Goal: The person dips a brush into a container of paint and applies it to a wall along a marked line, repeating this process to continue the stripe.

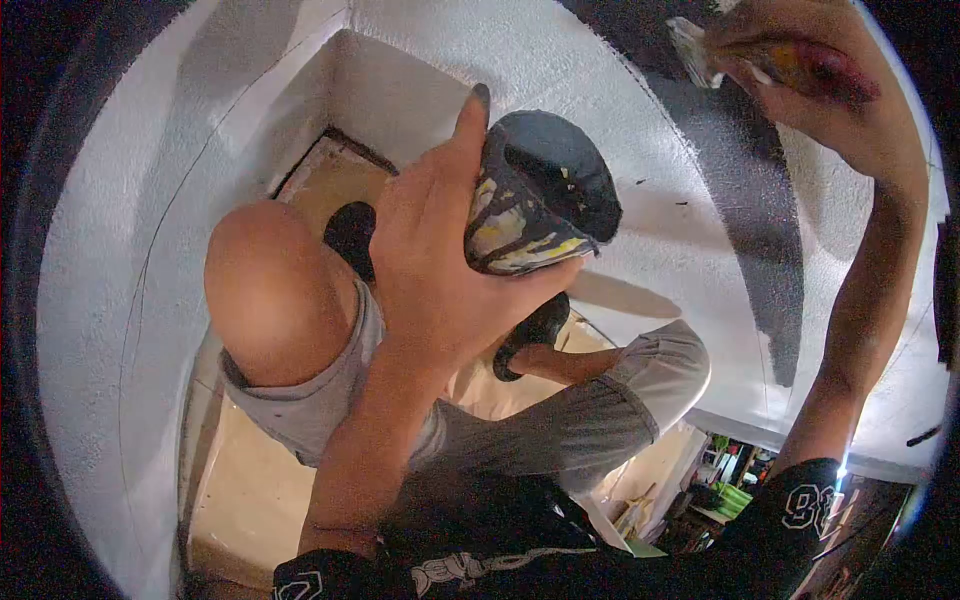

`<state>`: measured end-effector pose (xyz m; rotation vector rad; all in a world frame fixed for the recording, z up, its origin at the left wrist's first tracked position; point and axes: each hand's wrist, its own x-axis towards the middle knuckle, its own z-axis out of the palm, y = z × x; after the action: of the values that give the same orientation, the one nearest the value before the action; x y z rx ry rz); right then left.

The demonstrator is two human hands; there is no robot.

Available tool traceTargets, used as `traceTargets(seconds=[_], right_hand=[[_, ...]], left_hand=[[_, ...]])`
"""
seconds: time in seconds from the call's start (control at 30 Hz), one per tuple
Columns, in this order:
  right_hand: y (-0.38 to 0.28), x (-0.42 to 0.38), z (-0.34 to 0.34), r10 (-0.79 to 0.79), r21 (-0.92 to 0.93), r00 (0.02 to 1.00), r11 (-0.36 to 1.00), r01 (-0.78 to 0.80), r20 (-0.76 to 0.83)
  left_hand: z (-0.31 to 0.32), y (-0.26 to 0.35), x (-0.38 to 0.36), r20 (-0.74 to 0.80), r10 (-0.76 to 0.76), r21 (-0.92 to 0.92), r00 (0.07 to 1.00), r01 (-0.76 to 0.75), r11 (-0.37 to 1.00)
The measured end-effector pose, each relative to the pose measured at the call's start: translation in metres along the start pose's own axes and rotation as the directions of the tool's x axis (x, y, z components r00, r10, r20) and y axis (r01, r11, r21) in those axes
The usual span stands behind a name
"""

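Note:
My left hand (430, 225) is wrapped around a paint cup (498, 228), its thumb under one side and a finger reaching up along the other. Dark grey paint coats the inside of the cup, and yellow and pale smears mark its outside. At the upper right, my right hand (850, 120) grips a paintbrush (800, 62) with a yellow and reddish handle. The brush's pale end lies over a dark grey painted band (735, 180) that curves down the white wall (660, 260).
My bent knees (275, 290) and dark shoes (530, 335) are below the cup, on a tan floor covering (250, 500). A white boxed ledge (395, 95) juts out at the back. Cluttered shelves with a green item (728, 497) stand at the lower right.

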<state>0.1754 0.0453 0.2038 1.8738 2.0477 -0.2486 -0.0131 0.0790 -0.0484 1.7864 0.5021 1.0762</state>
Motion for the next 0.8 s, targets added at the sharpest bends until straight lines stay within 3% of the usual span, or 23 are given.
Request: traceTargets(seconds=[0.13,0.17,0.23,0.4,0.6,0.73,0.77,0.8], right_hand=[[-0.032,0.024,-0.010,0.180,-0.065,0.962,0.983,-0.171,0.204],[-0.016,0.011,-0.004,0.179,-0.065,0.962,0.984,-0.169,0.205],[0.032,-0.028,0.012,-0.015,-0.097,1.000,0.995,0.014,-0.015],[0.032,-0.025,0.007,-0.011,0.084,0.995,0.996,0.019,-0.096],[0.028,-0.017,0.008,-0.037,0.045,0.999,0.998,0.038,-0.020],[0.031,-0.031,0.017,0.149,0.165,0.989,0.976,-0.143,-0.023],[0.029,-0.029,0.012,0.150,0.163,0.988,0.976,-0.144,-0.022],[0.026,-0.027,0.003,0.028,0.060,0.999,0.998,-0.031,0.038]], left_hand=[[-0.002,0.000,0.000,-0.011,0.024,0.031,1.000,-0.023,0.999],[-0.003,0.001,0.000,-0.015,0.027,0.052,1.000,-0.026,0.998],[-0.003,0.001,0.000,-0.020,0.030,0.071,0.999,-0.028,0.997],[-0.002,0.001,0.001,-0.012,0.021,0.049,1.000,-0.021,0.999],[-0.003,0.000,0.001,-0.019,0.049,0.058,0.999,-0.048,0.997],[-0.003,0.001,0.001,0.006,-0.023,-0.012,1.000,0.023,1.000],[-0.003,0.001,0.001,-0.008,0.007,0.024,1.000,-0.006,1.000],[-0.003,0.001,0.001,-0.021,0.035,0.061,0.999,-0.034,0.998]])
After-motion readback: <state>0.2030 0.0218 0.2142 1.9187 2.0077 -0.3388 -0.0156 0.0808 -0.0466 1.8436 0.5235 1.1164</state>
